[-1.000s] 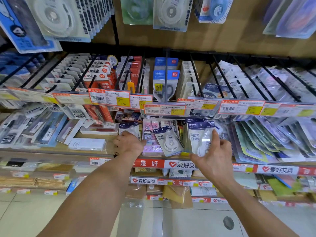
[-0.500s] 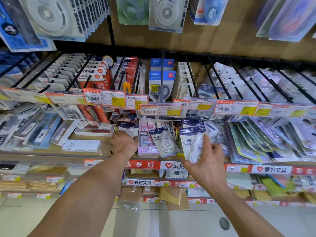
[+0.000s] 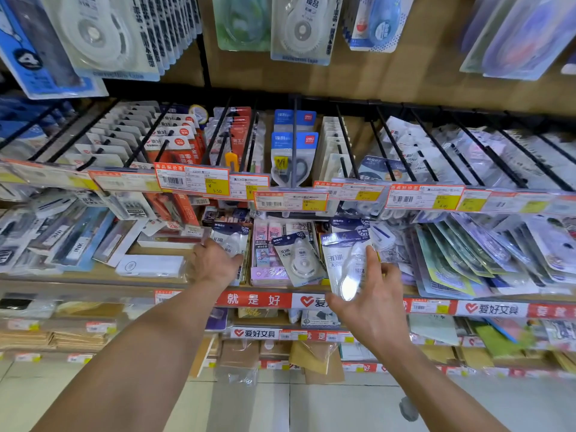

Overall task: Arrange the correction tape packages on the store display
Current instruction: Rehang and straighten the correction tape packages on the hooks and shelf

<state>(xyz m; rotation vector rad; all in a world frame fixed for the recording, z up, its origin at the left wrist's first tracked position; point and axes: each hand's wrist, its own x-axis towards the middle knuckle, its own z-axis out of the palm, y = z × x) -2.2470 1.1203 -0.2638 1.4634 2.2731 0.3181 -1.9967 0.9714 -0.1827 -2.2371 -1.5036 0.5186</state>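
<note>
A wooden stationery shelf (image 3: 103, 275) carries three correction tape packages side by side. The left hand (image 3: 215, 265) curls its fingers round the leftmost package (image 3: 229, 240). The right hand (image 3: 372, 310) pinches the rightmost package (image 3: 341, 260) at the front edge. The middle package (image 3: 299, 260) leans free.

Toward twelve o'clock from the centre, a blue scissors pack (image 3: 291, 157) hangs on a black peg (image 3: 294, 126). Orange-red packs (image 3: 174, 145) hang at its nine o'clock, with a yellow cutter (image 3: 231, 160) between the two. A row of price tags (image 3: 192, 181) runs across the peg ends from nine to three o'clock. Packs marked INK (image 3: 78, 241) lie at nine o'clock on the wooden shelf (image 3: 146, 248), with a flat white box (image 3: 149, 265) near them at their four o'clock. A red shelf strip (image 3: 252, 299) with white characters sits just below centre. Brown envelopes (image 3: 74, 338) are stacked at eight o'clock, and pale floor tiles (image 3: 249, 406) show at six.
</note>
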